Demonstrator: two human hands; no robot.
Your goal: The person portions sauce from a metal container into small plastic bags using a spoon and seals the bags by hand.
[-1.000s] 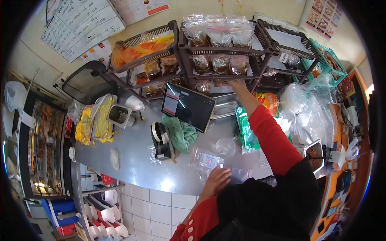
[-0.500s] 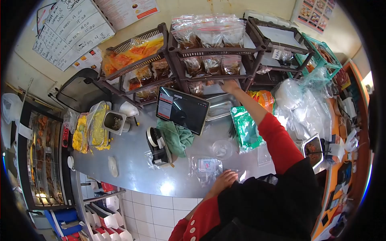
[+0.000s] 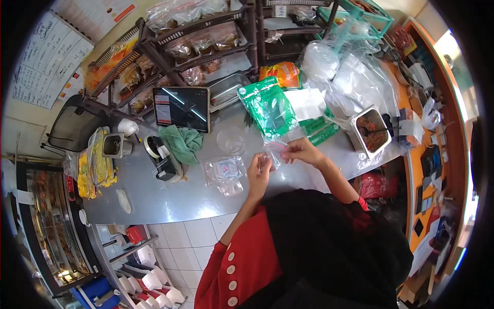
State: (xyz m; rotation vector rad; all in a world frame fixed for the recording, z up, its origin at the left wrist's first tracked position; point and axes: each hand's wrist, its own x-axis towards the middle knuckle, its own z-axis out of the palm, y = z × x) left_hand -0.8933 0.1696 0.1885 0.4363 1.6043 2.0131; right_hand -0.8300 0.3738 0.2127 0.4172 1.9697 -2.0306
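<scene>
A small clear zip bag [image 3: 274,155] with a reddish strip along its top is held between my hands above the steel counter's front part. My left hand [image 3: 259,174] has its fingers closed on the bag's left side. At the opposite side, my right hand [image 3: 303,153] pinches the top edge near the strip. Whatever the bag contains is too small to make out. Left of my left hand lie flat clear plastic bags [image 3: 225,170] with a printed label. Just beyond my hands is a large green-and-white packet [image 3: 270,109].
Brown plastic crates [image 3: 198,51] of bagged food line the back. A tablet [image 3: 181,109] stands before a metal tray [image 3: 230,91]. On the counter sit a green cloth [image 3: 181,144], a tape dispenser [image 3: 163,159] and, to the right, a steel pan of red food [image 3: 371,135].
My right hand has come back from the crates to the front of the counter. My left hand has lifted from the counter, and both now hold the small bag. The view has shifted right.
</scene>
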